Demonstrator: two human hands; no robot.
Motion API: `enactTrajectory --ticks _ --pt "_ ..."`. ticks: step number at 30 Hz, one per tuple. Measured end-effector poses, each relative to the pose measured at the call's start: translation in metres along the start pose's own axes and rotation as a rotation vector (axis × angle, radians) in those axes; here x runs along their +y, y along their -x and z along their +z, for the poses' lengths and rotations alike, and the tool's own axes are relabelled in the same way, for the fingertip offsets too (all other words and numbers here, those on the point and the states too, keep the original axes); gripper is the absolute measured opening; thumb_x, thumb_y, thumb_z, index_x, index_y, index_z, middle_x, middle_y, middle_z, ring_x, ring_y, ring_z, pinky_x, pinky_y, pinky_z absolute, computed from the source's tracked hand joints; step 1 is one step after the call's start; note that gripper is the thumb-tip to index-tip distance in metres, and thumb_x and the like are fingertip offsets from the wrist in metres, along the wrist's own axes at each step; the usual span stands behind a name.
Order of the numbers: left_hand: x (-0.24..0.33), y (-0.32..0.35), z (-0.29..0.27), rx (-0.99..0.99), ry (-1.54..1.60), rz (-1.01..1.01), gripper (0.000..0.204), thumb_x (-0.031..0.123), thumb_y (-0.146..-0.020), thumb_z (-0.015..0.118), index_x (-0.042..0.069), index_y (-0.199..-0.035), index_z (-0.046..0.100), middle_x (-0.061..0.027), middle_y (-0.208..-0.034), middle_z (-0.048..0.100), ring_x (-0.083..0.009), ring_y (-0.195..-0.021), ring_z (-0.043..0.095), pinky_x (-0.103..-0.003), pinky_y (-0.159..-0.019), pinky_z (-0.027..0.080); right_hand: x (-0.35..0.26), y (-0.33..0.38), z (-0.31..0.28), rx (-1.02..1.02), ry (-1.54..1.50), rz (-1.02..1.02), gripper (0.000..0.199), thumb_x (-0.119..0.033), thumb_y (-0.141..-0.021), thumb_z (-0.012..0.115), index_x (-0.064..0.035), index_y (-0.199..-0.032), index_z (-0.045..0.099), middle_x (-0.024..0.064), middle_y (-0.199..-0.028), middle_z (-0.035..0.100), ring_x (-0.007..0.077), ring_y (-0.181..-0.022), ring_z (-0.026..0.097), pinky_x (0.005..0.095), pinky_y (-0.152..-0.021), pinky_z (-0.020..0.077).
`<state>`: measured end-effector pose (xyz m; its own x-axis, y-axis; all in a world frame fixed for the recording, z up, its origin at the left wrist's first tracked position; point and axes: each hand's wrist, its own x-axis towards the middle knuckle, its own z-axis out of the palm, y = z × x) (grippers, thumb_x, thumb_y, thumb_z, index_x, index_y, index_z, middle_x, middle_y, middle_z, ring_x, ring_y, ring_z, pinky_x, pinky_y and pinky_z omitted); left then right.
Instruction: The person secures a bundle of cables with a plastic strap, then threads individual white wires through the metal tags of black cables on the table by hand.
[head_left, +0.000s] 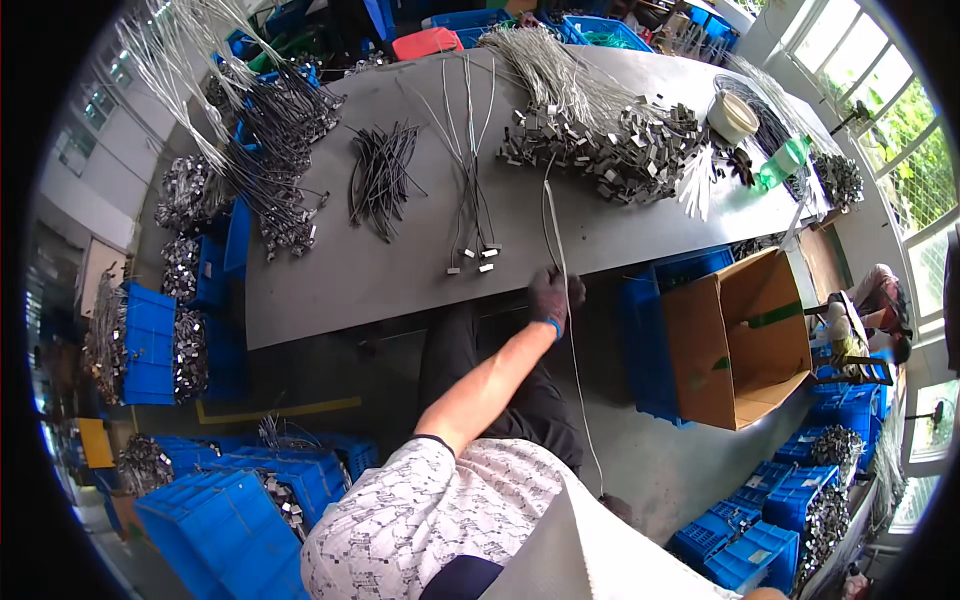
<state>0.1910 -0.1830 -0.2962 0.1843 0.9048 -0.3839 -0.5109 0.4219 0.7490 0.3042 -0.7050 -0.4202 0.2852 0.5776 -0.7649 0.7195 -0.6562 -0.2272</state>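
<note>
One gloved left hand point(556, 297) at the grey table point(330, 270) edge, fingers closed on one white cable point(553, 225) running toward twelve o'clock, one cardboard box point(738, 340) at three o'clock

Tabletop point(330, 280): matt grey, smooth sheet. Gloved hand point(555, 295): dark knitted cloth. Cable point(560, 250): pale, glossy plastic sheath. Clips point(610, 150): shiny metal. Box point(740, 340): brown cardboard, matt. Crates point(150, 340): blue ribbed plastic.

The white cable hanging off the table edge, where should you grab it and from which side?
Grip the white cable on its thin bare stretch at the table edge, pinching from above beside the gloved hand. There it runs straight and alone, clear of the clip pile.
</note>
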Motion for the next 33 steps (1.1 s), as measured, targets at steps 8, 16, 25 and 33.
enactTrajectory --ticks 8,16,25,33 --pt "0.172 -0.064 0.000 0.129 -0.119 0.648 0.021 0.020 -0.100 0.060 0.002 -0.089 0.060 -0.0094 -0.074 0.069 -0.0169 -0.061 0.068 -0.031 -0.057 0.056 0.012 -0.021 -0.027 -0.033 0.203 0.077 0.028 -0.029 -0.094 0.056 -0.0082 -0.105 0.070 0.0198 -0.103 0.072 0.0389 -0.100 0.068 0.0494 -0.085 0.0534" --pt "0.164 -0.086 -0.045 0.233 -0.123 0.470 0.017 0.020 -0.098 0.063 0.004 -0.093 0.061 -0.0073 -0.071 0.068 -0.0185 -0.058 0.068 -0.032 -0.056 0.057 -0.009 -0.030 -0.042 0.057 0.175 -0.078 0.028 -0.034 -0.096 0.057 -0.0086 -0.098 0.069 0.0187 -0.097 0.071 0.0394 -0.096 0.068 0.0507 -0.079 0.0523" --pt "0.090 -0.035 -0.095 -0.427 -0.512 -0.212 0.027 0.029 -0.092 0.070 0.005 -0.105 0.068 -0.0057 -0.099 0.069 -0.0147 -0.089 0.065 -0.029 -0.082 0.054 -0.030 -0.049 -0.047 0.113 0.147 -0.208 0.028 -0.035 -0.096 0.057 -0.0104 -0.099 0.069 0.0185 -0.095 0.071 0.0391 -0.092 0.068 0.0496 -0.077 0.0522" --pt "0.065 -0.019 -0.077 -0.086 -0.805 0.328 0.034 0.032 -0.091 0.073 -0.002 -0.092 0.074 -0.0032 -0.074 0.069 -0.0096 -0.073 0.057 -0.031 -0.069 0.047 -0.255 -0.083 -0.178 0.524 -0.529 -0.517 0.035 -0.027 -0.100 0.057 -0.0007 -0.122 0.060 0.0265 -0.105 0.068 0.0426 -0.097 0.067 0.0454 -0.082 0.0529"
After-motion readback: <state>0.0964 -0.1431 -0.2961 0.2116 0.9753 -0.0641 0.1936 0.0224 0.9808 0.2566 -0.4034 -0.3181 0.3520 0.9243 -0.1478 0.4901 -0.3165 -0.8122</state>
